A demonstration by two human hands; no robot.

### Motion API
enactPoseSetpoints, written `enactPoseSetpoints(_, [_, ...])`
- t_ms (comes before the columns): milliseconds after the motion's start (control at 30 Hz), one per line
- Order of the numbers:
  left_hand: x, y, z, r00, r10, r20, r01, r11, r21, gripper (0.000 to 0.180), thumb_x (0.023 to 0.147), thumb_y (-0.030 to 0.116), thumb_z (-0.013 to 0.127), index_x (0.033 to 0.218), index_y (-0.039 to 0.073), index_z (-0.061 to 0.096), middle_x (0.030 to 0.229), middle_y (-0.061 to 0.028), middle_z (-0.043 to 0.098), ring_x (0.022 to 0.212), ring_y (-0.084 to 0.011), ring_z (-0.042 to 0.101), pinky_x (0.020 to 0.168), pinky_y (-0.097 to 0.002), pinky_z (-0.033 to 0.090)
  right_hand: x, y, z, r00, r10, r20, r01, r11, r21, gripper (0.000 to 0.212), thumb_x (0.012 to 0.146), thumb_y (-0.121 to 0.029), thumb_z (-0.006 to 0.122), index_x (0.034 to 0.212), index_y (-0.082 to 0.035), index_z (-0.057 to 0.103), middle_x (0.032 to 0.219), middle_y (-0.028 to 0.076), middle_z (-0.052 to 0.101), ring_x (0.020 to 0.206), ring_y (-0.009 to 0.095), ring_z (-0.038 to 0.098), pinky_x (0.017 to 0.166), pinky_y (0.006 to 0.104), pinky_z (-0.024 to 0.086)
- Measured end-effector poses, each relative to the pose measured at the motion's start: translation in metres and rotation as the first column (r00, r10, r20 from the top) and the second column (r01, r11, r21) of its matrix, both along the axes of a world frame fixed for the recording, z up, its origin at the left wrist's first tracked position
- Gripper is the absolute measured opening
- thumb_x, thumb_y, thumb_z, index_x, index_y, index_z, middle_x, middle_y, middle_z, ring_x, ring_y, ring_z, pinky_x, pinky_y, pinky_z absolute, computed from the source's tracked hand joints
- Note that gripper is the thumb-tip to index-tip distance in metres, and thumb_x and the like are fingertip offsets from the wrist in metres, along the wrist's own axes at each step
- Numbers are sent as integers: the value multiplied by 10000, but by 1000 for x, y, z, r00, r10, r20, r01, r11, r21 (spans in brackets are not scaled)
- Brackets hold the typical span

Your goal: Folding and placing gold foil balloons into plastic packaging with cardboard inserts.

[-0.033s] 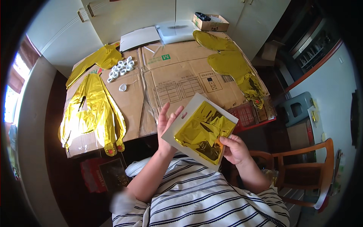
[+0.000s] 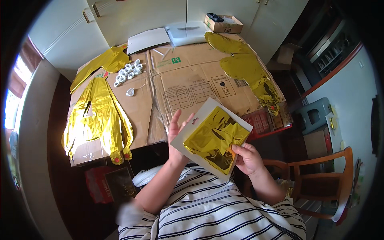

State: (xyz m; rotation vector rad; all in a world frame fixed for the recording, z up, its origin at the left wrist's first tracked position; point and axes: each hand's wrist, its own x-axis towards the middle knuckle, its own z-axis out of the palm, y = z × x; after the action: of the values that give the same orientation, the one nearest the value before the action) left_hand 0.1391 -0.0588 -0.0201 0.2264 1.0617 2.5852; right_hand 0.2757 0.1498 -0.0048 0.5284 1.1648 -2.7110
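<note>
In front of my chest is a white card [image 2: 203,107] with a hang hole near its left corner. A folded gold foil balloon [image 2: 214,136] lies flat on its face. My right hand [image 2: 248,157] pinches the card's lower right edge, thumb on the foil and fingers out of sight behind. At the opposite edge, my left hand [image 2: 176,138] rests against the card with its fingers stretched up and apart; the card hides part of that hand.
Flat gold foil balloons lie on the cardboard-covered table [image 2: 180,76] at the left [image 2: 94,116] and right [image 2: 248,72]. Small white rolls [image 2: 128,72] cluster at left. White sheets [image 2: 148,40] and an open box [image 2: 224,24] sit at the back. A wooden chair [image 2: 320,176] stands at right.
</note>
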Motion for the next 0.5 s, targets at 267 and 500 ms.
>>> enactPoseSetpoints(267, [18,-11,-9,973,58,222,-48,998,-48,537,933,30,660,1426,-36,457,1289,-167,609,1139,-228,628,981,-368,535,0,-16,24,997,-75,-1,71,944,321,174,981,-138,632,1094,-12,671,912,66,721,693,124,698,594,250,581])
enactPoseSetpoints(500, [26,-16,-17,970,134,202,-115,988,-103,461,941,4,653,1383,-19,525,1212,-128,665,1067,-208,663,937,-347,558,3,-16,23,995,-100,-26,102,906,410,169,983,-136,634,1074,4,665,913,70,712,699,129,703,583,254,597])
